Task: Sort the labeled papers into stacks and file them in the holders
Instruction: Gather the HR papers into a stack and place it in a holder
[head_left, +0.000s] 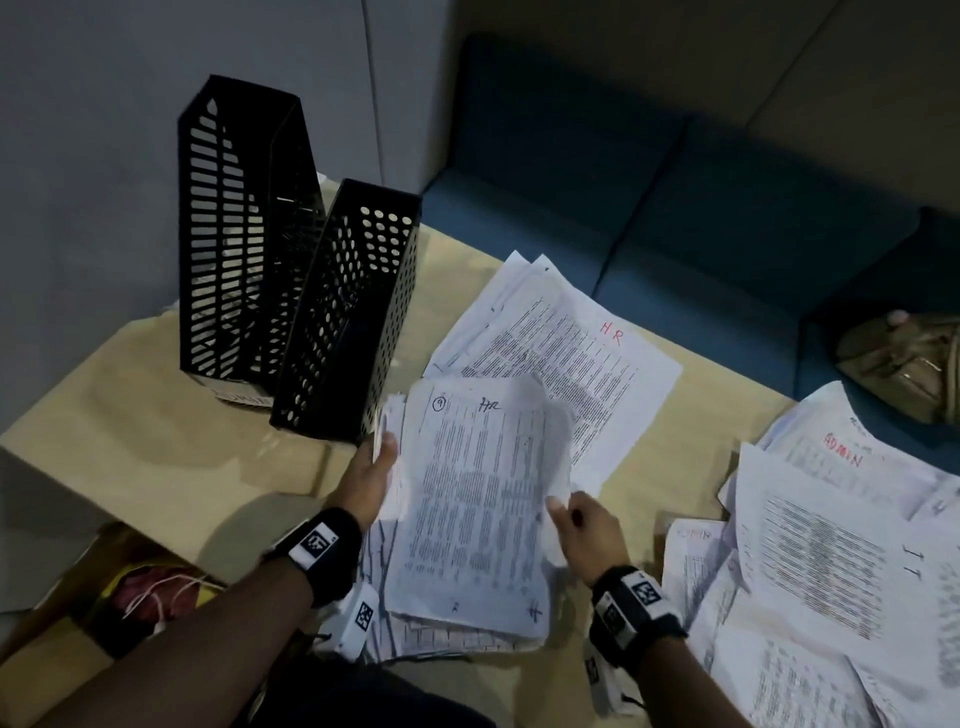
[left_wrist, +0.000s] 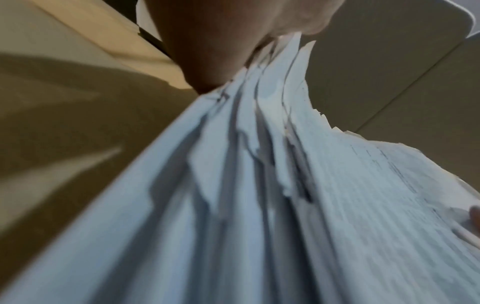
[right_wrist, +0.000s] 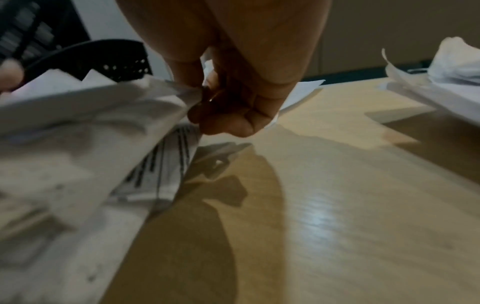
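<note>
A thick stack of printed papers (head_left: 478, 509), its top sheet marked HR in black, is held above the table in the middle of the head view. My left hand (head_left: 376, 470) grips the stack's left edge, and the left wrist view shows the fanned sheet edges (left_wrist: 259, 185) under the palm. My right hand (head_left: 571, 519) pinches the stack's right edge (right_wrist: 155, 115) between thumb and fingers. Two black holders stand at the back left: a slotted one (head_left: 234, 234) and a perforated one (head_left: 348, 312), both without papers that I can see.
A pile with a red HR label (head_left: 571, 343) lies behind the held stack. Piles marked ADMIN (head_left: 852, 457) and IT (head_left: 831, 571) lie at the right. A blue sofa (head_left: 675, 208) with a tan bag (head_left: 904, 358) runs behind the table. A cardboard box (head_left: 130, 587) sits lower left.
</note>
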